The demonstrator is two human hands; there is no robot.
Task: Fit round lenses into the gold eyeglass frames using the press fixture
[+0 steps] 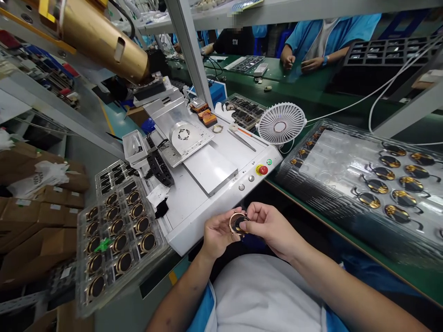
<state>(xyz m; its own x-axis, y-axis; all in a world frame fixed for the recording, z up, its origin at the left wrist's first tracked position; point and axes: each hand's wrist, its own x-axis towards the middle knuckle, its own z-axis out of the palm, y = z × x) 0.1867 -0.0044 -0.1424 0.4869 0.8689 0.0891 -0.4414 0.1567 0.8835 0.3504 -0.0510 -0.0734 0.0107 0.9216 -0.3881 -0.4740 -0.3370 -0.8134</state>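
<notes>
The left hand (pixel 217 234) and right hand (pixel 268 226) share a firm, clenched grip on a small round black disc with a thin gold metal ring (pixel 238 223), held in the air just off the bench's front edge. The left hand seems to steady the ring while the right fingertips (pixel 249 222) pinch at its face, a hold that looks suited to fine control and close viewing. Just ahead stands a white metal bench machine (pixel 197 230), its red emergency-stop button (pixel 263 169) set at the front, probably for quick reach. To the left, a clear plastic tray (pixel 80 240) keeps gold-rimmed black parts in separate pockets, likely to stop them from rubbing. To the right lies a large clear plastic tray (pixel 304 184) of similar tailed parts. A small white desk fan (pixel 279 123) stands on the machine's far side, beside slim metal tweezers (pixel 242 140).
</notes>
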